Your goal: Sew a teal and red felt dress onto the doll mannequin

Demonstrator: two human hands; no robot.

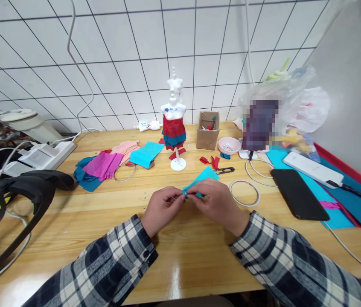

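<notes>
A turquoise piece of crepe paper is pinched between my two hands above the table. My left hand grips its near left corner between thumb and forefinger. Right beside it, my right hand closes on the same end, and the rest of the sheet spreads out behind its fingers. Beyond the hands stands a small white mannequin dressed in red and blue crepe paper. Thread snips and red scraps lie just past my right hand.
Pink, magenta and turquoise crepe sheets lie back left. A cardboard box and pink bowl stand behind. A tape ring, a black phone and a power bank are right. A black headset and power strip sit left.
</notes>
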